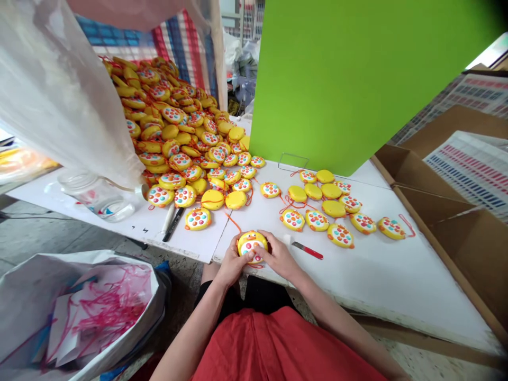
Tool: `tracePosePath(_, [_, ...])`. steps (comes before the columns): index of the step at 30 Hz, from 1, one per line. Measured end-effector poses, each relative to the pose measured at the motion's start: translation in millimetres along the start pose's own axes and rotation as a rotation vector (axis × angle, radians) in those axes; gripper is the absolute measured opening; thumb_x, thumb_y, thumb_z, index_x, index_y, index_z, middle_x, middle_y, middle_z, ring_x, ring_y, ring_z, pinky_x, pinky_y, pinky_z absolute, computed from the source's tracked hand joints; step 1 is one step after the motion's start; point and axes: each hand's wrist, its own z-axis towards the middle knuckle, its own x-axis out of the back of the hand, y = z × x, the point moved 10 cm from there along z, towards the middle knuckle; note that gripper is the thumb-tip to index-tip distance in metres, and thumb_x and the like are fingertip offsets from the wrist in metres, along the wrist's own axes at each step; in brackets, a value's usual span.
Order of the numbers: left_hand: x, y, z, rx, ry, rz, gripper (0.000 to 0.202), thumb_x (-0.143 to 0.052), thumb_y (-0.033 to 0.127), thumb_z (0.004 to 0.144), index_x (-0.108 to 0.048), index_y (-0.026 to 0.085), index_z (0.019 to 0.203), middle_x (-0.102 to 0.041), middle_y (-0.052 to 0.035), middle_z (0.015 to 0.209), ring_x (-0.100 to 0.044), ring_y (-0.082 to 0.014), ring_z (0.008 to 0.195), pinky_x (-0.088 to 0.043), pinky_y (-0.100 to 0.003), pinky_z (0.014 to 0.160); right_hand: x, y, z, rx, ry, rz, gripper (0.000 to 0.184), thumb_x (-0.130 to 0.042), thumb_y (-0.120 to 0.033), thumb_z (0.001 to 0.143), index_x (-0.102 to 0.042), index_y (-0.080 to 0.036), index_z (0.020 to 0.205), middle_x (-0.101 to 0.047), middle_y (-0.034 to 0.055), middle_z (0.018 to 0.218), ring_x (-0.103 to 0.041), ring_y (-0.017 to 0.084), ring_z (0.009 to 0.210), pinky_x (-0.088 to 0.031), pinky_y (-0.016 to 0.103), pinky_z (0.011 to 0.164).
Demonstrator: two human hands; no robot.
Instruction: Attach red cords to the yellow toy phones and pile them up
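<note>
Between both hands, just over the table's front edge, is a yellow duck-faced toy (252, 241) with coloured round buttons on a white belly. My left hand (233, 260) is closed round its left side, thumb on the lower front. On its right side my right hand (279, 258) grips it too, the thumb near the buttons. An orange cord hangs from the toy. Beside my right hand lies a red-handled craft knife (308, 250). Several more such toys (316, 220) are spread to the right, some face down. One toy (197, 218) lies nearer on the left.
A large heap of the toys (174, 116) spills from a striped bag at the back left. Two pens (173, 224) and a clear jar (113, 203) lie left. A green board (337, 84) stands behind; cardboard boxes (444, 222) flank the right. A sack (24, 296) with pink strings is below left.
</note>
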Motion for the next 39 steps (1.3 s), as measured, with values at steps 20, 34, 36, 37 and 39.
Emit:
tracePosePath(20, [49.4,88.1,4.4,-0.469,0.367,1.076,0.064,-0.063,0.034,0.080,-0.037,0.018,0.137,-0.044,-0.0173,0.137,-0.038,-0.0312,0.131,-0.032,-0.052,0.108,82.3,73.8,16.1,-0.248,0.537,0.748,0.040,-0.066,-0.051,0.076,-0.060,-0.024,0.105,-0.066,0.0030,0.108,-0.065,0.020,0.094,-0.055,0.038,0.080])
tracePosePath(34, [14.9,53.7,-0.4,-0.490,0.194,1.090,0.039,-0.068,0.026,0.076,-0.056,0.023,0.113,-0.041,-0.0104,0.137,-0.036,-0.0283,0.132,-0.032,-0.047,0.109,-56.1,51.1,7.4,-0.409,-0.007,0.892,0.061,-0.058,-0.050,0.083,-0.040,-0.025,0.135,-0.055,0.0117,0.129,-0.063,0.022,0.100,-0.056,0.038,0.077])
tracePosePath(36, [4.1,44.1,-5.7,-0.458,0.165,0.935,0.054,-0.072,0.031,0.074,-0.050,0.024,0.122,-0.036,-0.0114,0.141,-0.035,-0.0284,0.133,-0.033,-0.046,0.109,-52.1,55.1,11.6,-0.374,0.024,0.871,0.058,-0.056,-0.050,0.084,-0.040,-0.026,0.135,-0.052,0.0106,0.133,-0.061,0.023,0.105,-0.057,0.037,0.075])
tracePosePath(37, [5.4,42.6,-6.3,-0.438,0.180,0.858,0.061,-0.072,0.034,0.073,-0.045,0.023,0.128,-0.033,-0.0126,0.143,-0.035,-0.0287,0.134,-0.034,-0.046,0.108,-50.4,56.5,12.5,-0.362,0.023,0.856,0.057,-0.055,-0.050,0.085,-0.040,-0.027,0.135,-0.051,0.0101,0.134,-0.061,0.024,0.106,-0.058,0.037,0.074])
tracePosePath(39, [13.1,40.4,-3.1,-0.376,0.197,0.727,0.067,-0.067,0.038,0.078,-0.036,0.022,0.135,-0.034,-0.0142,0.143,-0.037,-0.0282,0.132,-0.034,-0.046,0.107,-50.3,56.0,11.9,-0.343,-0.020,0.824,0.056,-0.052,-0.051,0.086,-0.039,-0.028,0.136,-0.050,0.0091,0.135,-0.061,0.025,0.106,-0.059,0.037,0.072])
